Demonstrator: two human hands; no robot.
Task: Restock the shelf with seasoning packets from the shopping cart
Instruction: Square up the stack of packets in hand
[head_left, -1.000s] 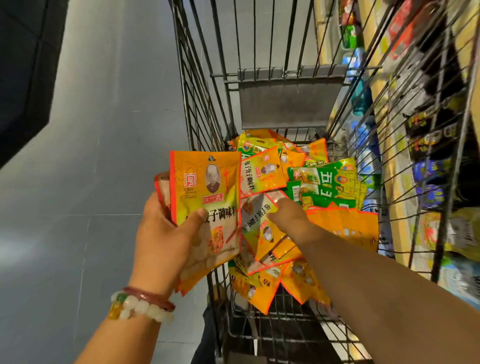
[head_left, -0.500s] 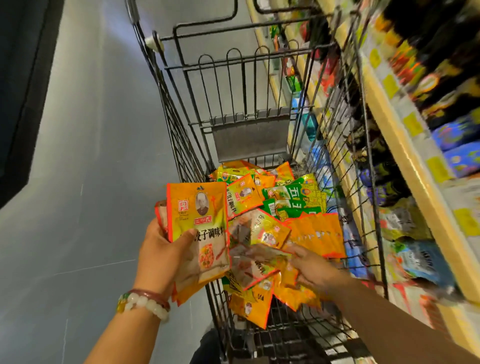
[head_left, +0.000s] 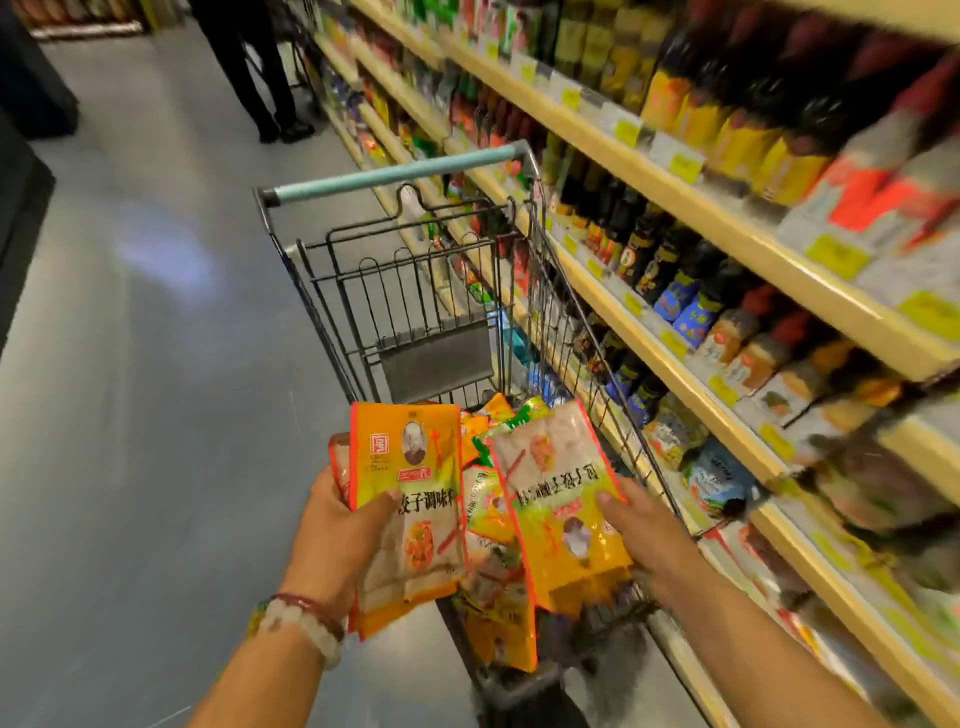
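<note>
Left hand (head_left: 332, 525) grips a stack of orange seasoning packets (head_left: 410, 499); thumb pressed across the front packet, fingers behind and hidden; the stack stands upright, long axis running top to bottom of view, print right way up, top edge toward the cart's far end; a beaded bracelet (head_left: 306, 623) sits on that wrist.

Right hand (head_left: 644, 540) holds a single packet (head_left: 561, 509); thumb on its front face near the right edge, remaining fingers under it and hidden; this packet is upside down, print inverted, long axis roughly upright and leaning slightly left at the top; its left edge sits just beside the left hand's stack, contact cannot be told.

Both held lots hover above the near end of the shopping cart (head_left: 415, 291); more packets (head_left: 493, 613) lie loose in the cart basket below and between the hands, orange and green, orientations mixed; exact count cannot be told.

Cart handle (head_left: 395, 174) is at the far end; the cart's right side runs along the shelf (head_left: 691, 379); shelf rows carry bottles (head_left: 675, 280), blurred; a second person's legs (head_left: 260, 73) stand far down the aisle.
</note>
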